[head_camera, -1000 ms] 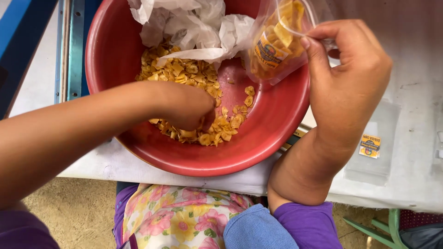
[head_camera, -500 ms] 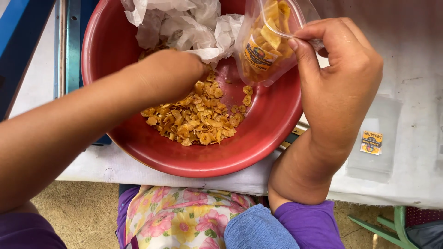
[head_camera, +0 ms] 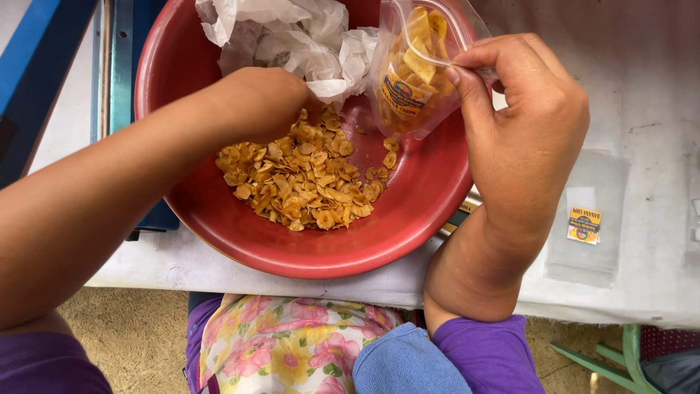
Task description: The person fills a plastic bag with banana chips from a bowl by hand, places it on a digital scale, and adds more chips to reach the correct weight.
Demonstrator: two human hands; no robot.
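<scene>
White table (head_camera: 656,87): left hand (head_camera: 259,102) apparently grasping chips (head_camera: 306,179); right hand (head_camera: 521,124) pinching pouch (head_camera: 412,69).

Purple short sleeves (head_camera: 488,354), bare forearms, and a floral apron (head_camera: 292,343) over the lap.

chips (head_camera: 306,182) in bowl (head_camera: 408,226), pouch (head_camera: 587,219) right

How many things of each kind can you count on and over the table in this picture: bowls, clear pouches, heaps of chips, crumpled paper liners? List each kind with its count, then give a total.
Red bowl: 1
Clear pouches: 2, one part-filled pouch held by the right hand, one empty pouch flat on the table
Heap of chips, under the left hand: 1
Crumpled white paper: 1
Total: 5
</scene>
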